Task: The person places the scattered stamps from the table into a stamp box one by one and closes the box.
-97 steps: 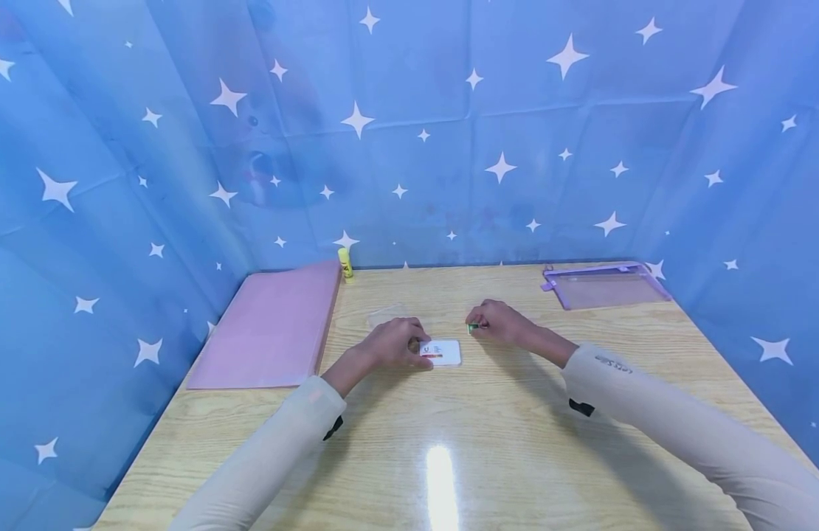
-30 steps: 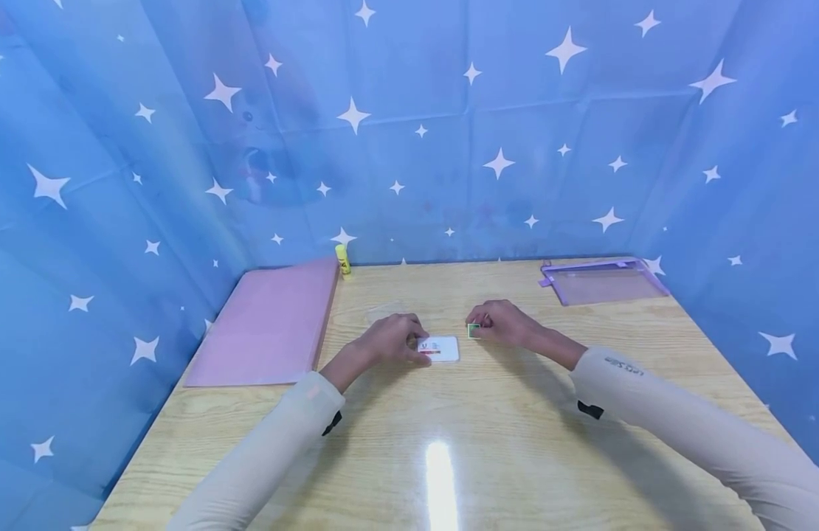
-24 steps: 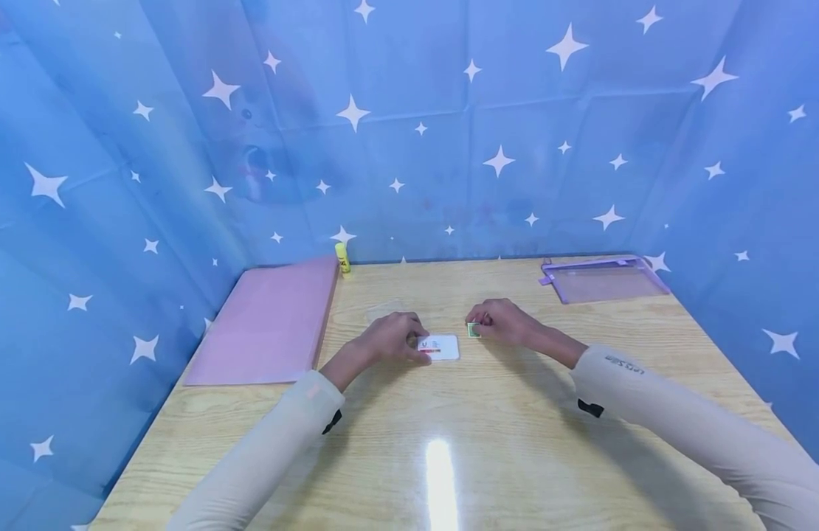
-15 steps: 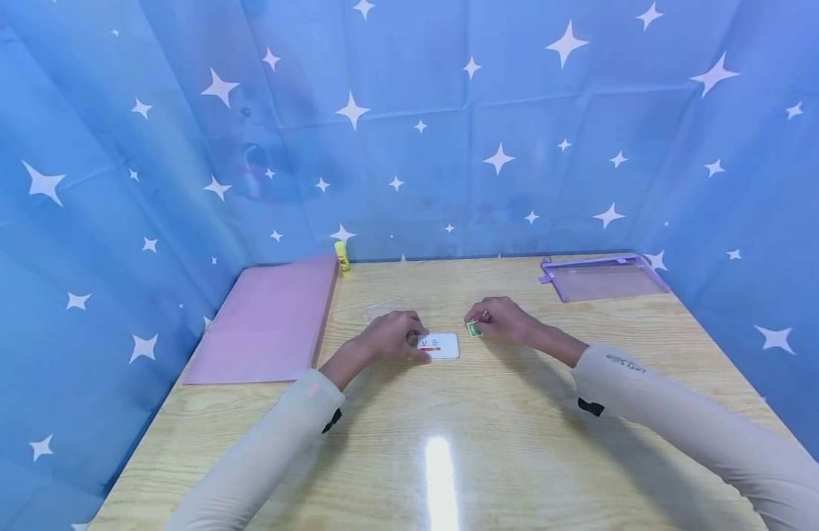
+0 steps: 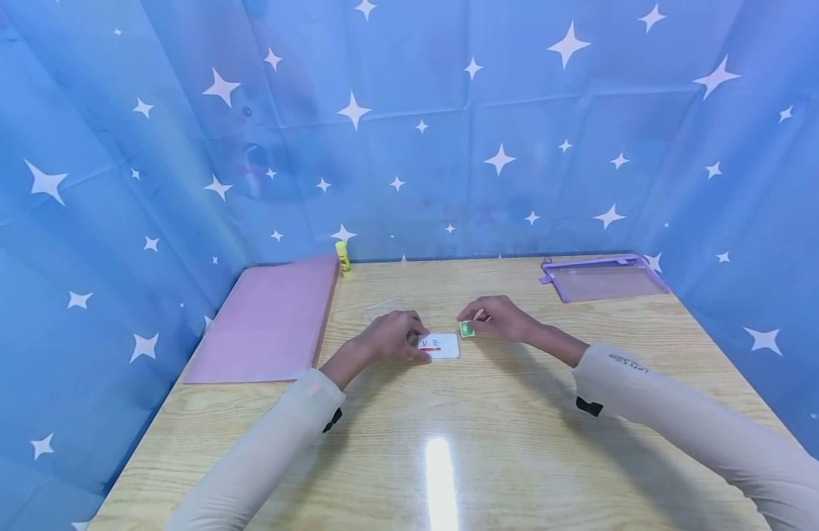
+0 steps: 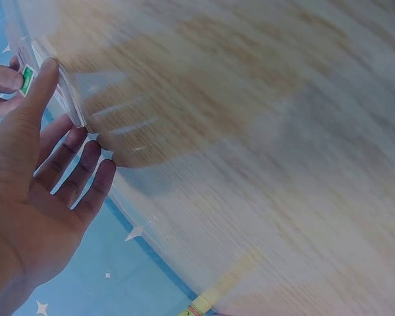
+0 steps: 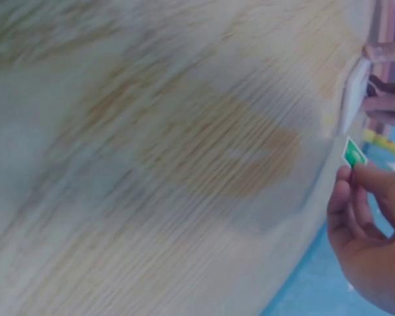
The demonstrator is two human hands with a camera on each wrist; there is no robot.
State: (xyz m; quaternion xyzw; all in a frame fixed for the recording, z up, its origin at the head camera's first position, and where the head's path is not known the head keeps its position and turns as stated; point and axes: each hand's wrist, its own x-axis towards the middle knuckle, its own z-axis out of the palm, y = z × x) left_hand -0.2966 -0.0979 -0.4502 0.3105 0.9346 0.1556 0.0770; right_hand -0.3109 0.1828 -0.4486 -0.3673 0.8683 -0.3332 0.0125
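Note:
My left hand (image 5: pixel 391 336) holds a white printed card (image 5: pixel 444 345) by its left end, thumb on the near edge and fingers on the far one. The card lies on the table and looks thick, like a stack or a thin case, in the left wrist view. Just right of it, my right hand (image 5: pixel 504 319) pinches a small green square with a white border (image 5: pixel 466 329), like a stamp or sticker. In the right wrist view the green square (image 7: pixel 353 153) stands out from between thumb and fingertips. It is close to the card's right end; contact cannot be made out.
A clear plastic piece (image 5: pixel 383 308) lies behind my left hand. To the left is a large pink folder (image 5: pixel 270 324), with a yellow glue stick (image 5: pixel 343 258) upright at its far corner. A purple-edged mesh zip pouch (image 5: pixel 609 283) lies at the back right. Starry blue curtain surrounds the table.
The green square has turned to show more of its face and moved slightly left, nearer the card, with my right hand. My left hand keeps its hold on the card.

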